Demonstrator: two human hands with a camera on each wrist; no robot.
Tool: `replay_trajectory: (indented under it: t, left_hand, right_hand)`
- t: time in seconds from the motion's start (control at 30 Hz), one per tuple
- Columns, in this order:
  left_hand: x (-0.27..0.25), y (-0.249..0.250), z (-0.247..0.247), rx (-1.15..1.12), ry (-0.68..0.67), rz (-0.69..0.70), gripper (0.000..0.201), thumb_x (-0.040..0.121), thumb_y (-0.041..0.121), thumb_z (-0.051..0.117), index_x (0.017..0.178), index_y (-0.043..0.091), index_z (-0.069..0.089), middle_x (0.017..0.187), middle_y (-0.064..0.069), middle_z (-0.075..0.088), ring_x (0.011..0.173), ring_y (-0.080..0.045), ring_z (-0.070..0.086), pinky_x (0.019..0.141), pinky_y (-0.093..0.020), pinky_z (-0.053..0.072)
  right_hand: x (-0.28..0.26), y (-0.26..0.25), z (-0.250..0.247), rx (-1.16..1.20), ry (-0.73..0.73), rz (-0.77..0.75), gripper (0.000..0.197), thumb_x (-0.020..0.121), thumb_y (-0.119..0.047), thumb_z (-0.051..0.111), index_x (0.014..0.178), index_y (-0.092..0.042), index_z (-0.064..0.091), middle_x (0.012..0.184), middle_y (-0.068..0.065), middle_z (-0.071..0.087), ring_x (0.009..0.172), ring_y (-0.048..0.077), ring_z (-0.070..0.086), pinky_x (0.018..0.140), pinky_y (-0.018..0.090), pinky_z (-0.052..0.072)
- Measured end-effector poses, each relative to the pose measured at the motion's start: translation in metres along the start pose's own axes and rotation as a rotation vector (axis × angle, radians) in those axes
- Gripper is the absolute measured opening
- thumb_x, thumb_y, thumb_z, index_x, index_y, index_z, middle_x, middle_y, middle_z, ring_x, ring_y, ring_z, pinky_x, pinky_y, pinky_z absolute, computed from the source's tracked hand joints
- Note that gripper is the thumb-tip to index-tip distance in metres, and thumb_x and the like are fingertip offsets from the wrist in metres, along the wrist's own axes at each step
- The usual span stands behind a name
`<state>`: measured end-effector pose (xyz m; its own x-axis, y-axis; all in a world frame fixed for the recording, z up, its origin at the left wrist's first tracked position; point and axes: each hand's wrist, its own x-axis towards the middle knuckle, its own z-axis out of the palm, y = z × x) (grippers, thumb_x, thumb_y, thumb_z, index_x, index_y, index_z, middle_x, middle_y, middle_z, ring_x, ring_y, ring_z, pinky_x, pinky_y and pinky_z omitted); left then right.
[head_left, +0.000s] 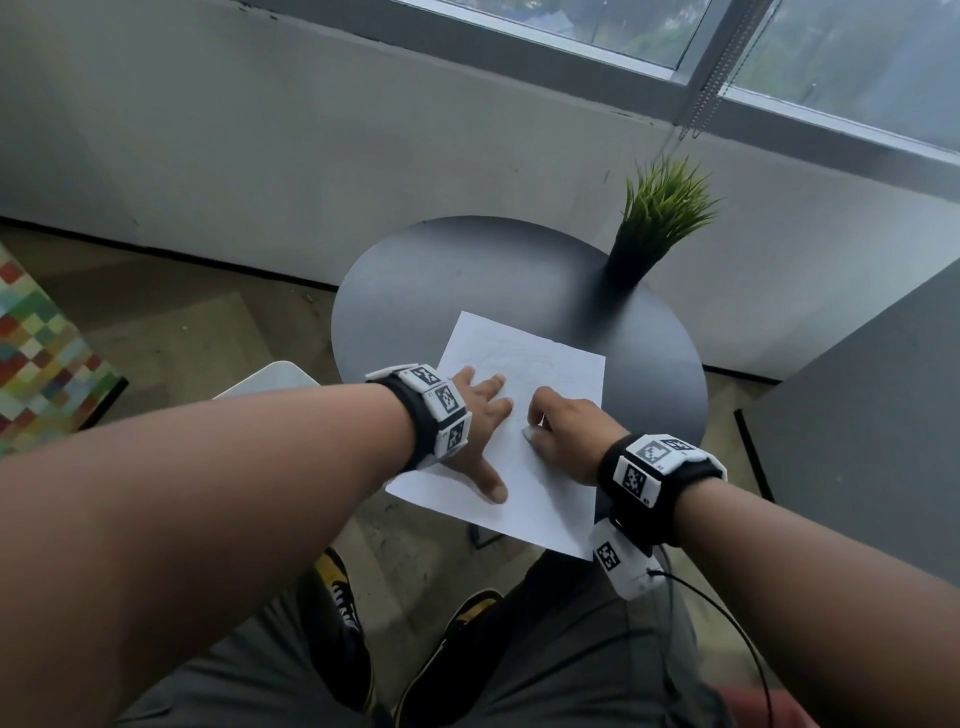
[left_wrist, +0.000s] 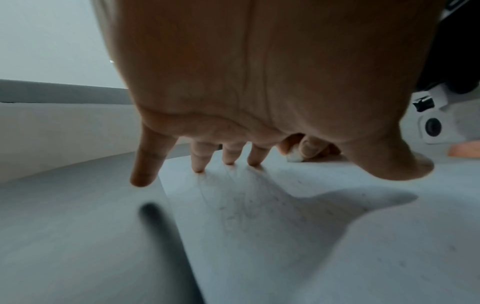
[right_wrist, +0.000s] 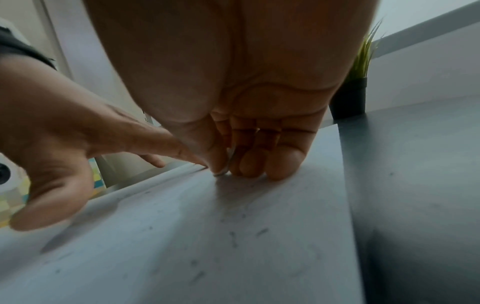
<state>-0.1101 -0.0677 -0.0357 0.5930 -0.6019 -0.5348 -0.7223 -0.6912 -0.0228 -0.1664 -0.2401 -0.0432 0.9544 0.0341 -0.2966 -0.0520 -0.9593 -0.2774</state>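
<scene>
A white paper sheet (head_left: 550, 364) with faint pencil marks lies on a round black table (head_left: 415, 291). Its near corner overhangs the table's front edge. My left hand (head_left: 480, 410) lies flat on the sheet's left side with fingers spread, and its fingertips (left_wrist: 198, 168) press on the paper (left_wrist: 259, 226). My right hand (head_left: 563, 431) sits just to the right, fingers curled, pinching a small white eraser (head_left: 530, 434) against the sheet. The left wrist view shows the eraser (left_wrist: 294, 157) between thumb and fingers. In the right wrist view the curled fingers (right_wrist: 249, 164) touch the paper (right_wrist: 207, 236).
A potted grass plant (head_left: 660, 218) in a black pot stands at the table's back right. A white stool (head_left: 270, 376) is at the left, a grey cabinet (head_left: 857, 415) at the right, and a wall with a window is behind. My legs and shoes are below the table edge.
</scene>
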Motion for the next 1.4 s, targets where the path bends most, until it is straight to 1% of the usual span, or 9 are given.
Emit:
replay_trajectory:
  t: [0.1, 0.27, 0.43, 0.57, 0.73, 0.9, 1.07, 1.23, 1.4]
  left_hand:
    - [0.003, 0.000, 0.006, -0.020, 0.043, 0.004, 0.123, 0.063, 0.085, 0.070, 0.158, 0.029, 0.015, 0.171, -0.002, -0.005, 0.154, -0.040, 0.001, 0.111, -0.070, 0.030]
    - [0.001, -0.006, 0.001, -0.018, -0.041, 0.011, 0.131, 0.065, 0.081, 0.074, 0.159, 0.045, -0.010, 0.169, -0.003, -0.020, 0.155, -0.041, -0.009, 0.118, -0.070, 0.019]
    - [0.002, -0.005, 0.000, -0.027, -0.055, -0.007, 0.130, 0.066, 0.077, 0.076, 0.158, 0.046, -0.011, 0.169, -0.003, -0.021, 0.155, -0.040, -0.010, 0.117, -0.070, 0.020]
    - [0.002, -0.004, -0.002, -0.011, -0.072, -0.004, 0.133, 0.065, 0.078, 0.076, 0.158, 0.045, -0.014, 0.168, -0.004, -0.023, 0.154, -0.042, -0.012, 0.117, -0.072, 0.018]
    - [0.003, -0.004, 0.000, -0.033, -0.066, -0.009, 0.131, 0.063, 0.078, 0.077, 0.156, 0.050, -0.010, 0.169, -0.004, -0.021, 0.154, -0.042, -0.012, 0.115, -0.074, 0.019]
    - [0.002, -0.004, -0.003, 0.000, -0.080, -0.001, 0.130, 0.064, 0.078, 0.077, 0.156, 0.051, -0.012, 0.168, -0.007, -0.024, 0.153, -0.046, -0.012, 0.116, -0.073, 0.018]
    - [0.003, -0.006, -0.001, -0.012, -0.071, -0.004, 0.129, 0.063, 0.079, 0.077, 0.154, 0.055, -0.012, 0.168, -0.005, -0.022, 0.154, -0.043, -0.010, 0.115, -0.073, 0.020]
    - [0.001, -0.009, -0.005, 0.018, -0.093, -0.006, 0.130, 0.064, 0.076, 0.078, 0.153, 0.057, -0.014, 0.167, -0.006, -0.025, 0.154, -0.043, -0.012, 0.117, -0.072, 0.018]
    - [-0.001, -0.005, -0.010, 0.010, -0.104, -0.049, 0.129, 0.064, 0.072, 0.081, 0.154, 0.057, -0.010, 0.168, -0.006, -0.021, 0.154, -0.042, -0.007, 0.117, -0.068, 0.020]
  right_hand:
    - [-0.008, -0.005, 0.001, -0.047, 0.026, -0.042, 0.016, 0.095, -0.031, 0.047, 0.105, -0.019, 0.051, 0.105, 0.006, 0.063, 0.098, 0.028, 0.055, 0.083, 0.037, 0.048]
    - [-0.034, -0.025, 0.010, -0.174, -0.116, -0.332, 0.015, 0.096, -0.028, 0.045, 0.104, -0.018, 0.053, 0.102, 0.002, 0.059, 0.096, 0.023, 0.055, 0.082, 0.037, 0.047]
    - [-0.017, -0.004, -0.002, -0.218, 0.068, -0.143, 0.016, 0.098, -0.028, 0.041, 0.104, -0.014, 0.048, 0.104, 0.005, 0.059, 0.099, 0.027, 0.057, 0.073, 0.030, 0.036]
    - [-0.041, -0.036, 0.023, -0.196, -0.049, -0.371, 0.010, 0.097, -0.028, 0.045, 0.097, -0.019, 0.046, 0.096, 0.001, 0.055, 0.085, 0.021, 0.052, 0.071, 0.030, 0.037]
    - [-0.013, -0.009, 0.002, -0.198, 0.064, -0.140, 0.014, 0.098, -0.026, 0.040, 0.107, -0.017, 0.046, 0.107, 0.004, 0.061, 0.101, 0.027, 0.058, 0.072, 0.029, 0.035]
    - [-0.043, -0.037, 0.017, -0.195, -0.091, -0.360, 0.011, 0.099, -0.029, 0.041, 0.095, -0.019, 0.041, 0.092, 0.001, 0.053, 0.084, 0.023, 0.051, 0.075, 0.035, 0.042]
    - [-0.017, -0.002, -0.004, -0.244, 0.015, -0.115, 0.012, 0.097, -0.025, 0.042, 0.104, -0.016, 0.044, 0.108, 0.008, 0.060, 0.103, 0.030, 0.057, 0.074, 0.031, 0.038]
    - [-0.047, -0.036, 0.017, -0.199, -0.105, -0.377, 0.009, 0.100, -0.027, 0.039, 0.095, -0.020, 0.040, 0.092, -0.001, 0.050, 0.087, 0.021, 0.050, 0.074, 0.029, 0.036]
    - [-0.020, 0.007, -0.009, -0.114, 0.010, 0.018, 0.017, 0.097, -0.032, 0.045, 0.106, -0.018, 0.049, 0.103, 0.007, 0.060, 0.096, 0.031, 0.056, 0.080, 0.035, 0.048]
